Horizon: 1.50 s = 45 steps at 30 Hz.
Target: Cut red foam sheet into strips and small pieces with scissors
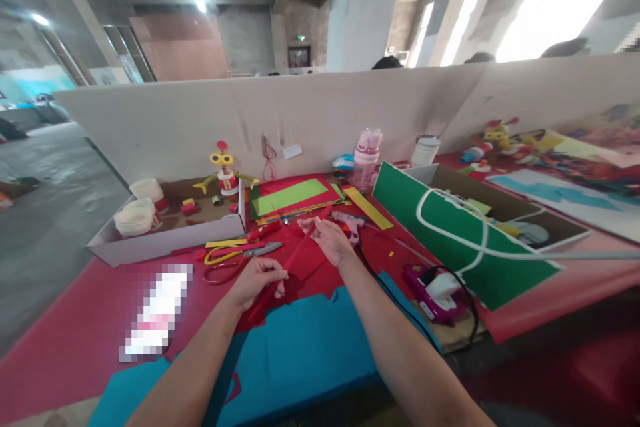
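A narrow red strip point(299, 250), apparently paper, runs slantwise between my two hands above the red tabletop. My left hand point(261, 280) pinches its lower part between thumb and fingers. Higher up and to the right, my right hand point(327, 239) grips the strip near its upper end, palm partly turned up. Scissors with metal blades point(267, 249) lie just beyond my left hand, near yellow and red handles. Behind my right hand rests a pale hot glue gun point(353, 223). Blue sheet material point(310, 333) spreads beneath my forearms.
At left, an open box point(170, 241) holds paper cups point(136, 219) and a cup figure point(227, 180). Coloured sheets point(290, 197) lie behind my hands. A green board point(450, 240), white cable point(520, 255) and purple power strip point(435, 300) occupy the right. A pale partition point(310, 113) stands behind.
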Motion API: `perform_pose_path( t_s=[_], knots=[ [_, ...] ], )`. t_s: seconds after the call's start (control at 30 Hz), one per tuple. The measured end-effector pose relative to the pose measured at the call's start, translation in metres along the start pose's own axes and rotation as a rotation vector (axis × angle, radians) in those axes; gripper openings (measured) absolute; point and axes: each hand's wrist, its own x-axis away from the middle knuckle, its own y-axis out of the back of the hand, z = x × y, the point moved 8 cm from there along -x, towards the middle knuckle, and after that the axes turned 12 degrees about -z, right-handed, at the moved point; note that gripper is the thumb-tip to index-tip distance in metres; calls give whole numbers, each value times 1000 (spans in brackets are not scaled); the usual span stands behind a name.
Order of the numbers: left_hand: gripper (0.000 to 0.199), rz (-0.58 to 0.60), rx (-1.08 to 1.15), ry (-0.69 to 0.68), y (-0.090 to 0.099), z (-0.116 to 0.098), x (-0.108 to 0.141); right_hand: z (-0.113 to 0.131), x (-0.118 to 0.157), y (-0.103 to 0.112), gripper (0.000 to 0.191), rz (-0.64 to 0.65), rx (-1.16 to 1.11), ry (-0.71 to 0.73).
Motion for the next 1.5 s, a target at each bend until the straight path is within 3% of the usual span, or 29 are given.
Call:
perform_pose_path(
  t_s=[0.43, 0.6, 0.7, 0.8, 0.87, 1.0, 1.23, 1.5],
  knots=[
    [24, 59, -50, 7, -3, 1, 3, 16, -14, 27, 23, -141, -145, 92],
    [24, 57, -27, 6, -3, 0, 2, 17, -19, 40, 29, -248, -224, 126],
    [27, -56, 39, -13, 3, -1, -4, 1, -15, 28, 45, -235, -150, 19],
    [29, -171, 98, -33, 11, -1, -8, -32, 1, -5, 52, -76, 163, -171],
    [30, -207, 104, -44, 14, -2, -9, -40, 14, -26, 46, 34, 322, -108],
    [33, -217, 59, -39, 15, -3, -9, -37, 26, -34, 37, -17, 471, 56],
    [41, -213, 82, -34, 14, -4, -11, -42, 35, -50, 35, 79, 441, 48],
    [38, -80, 83, 35, 8, 6, -10, -20, 28, -34, 35, -44, 481, 165]
  ],
)
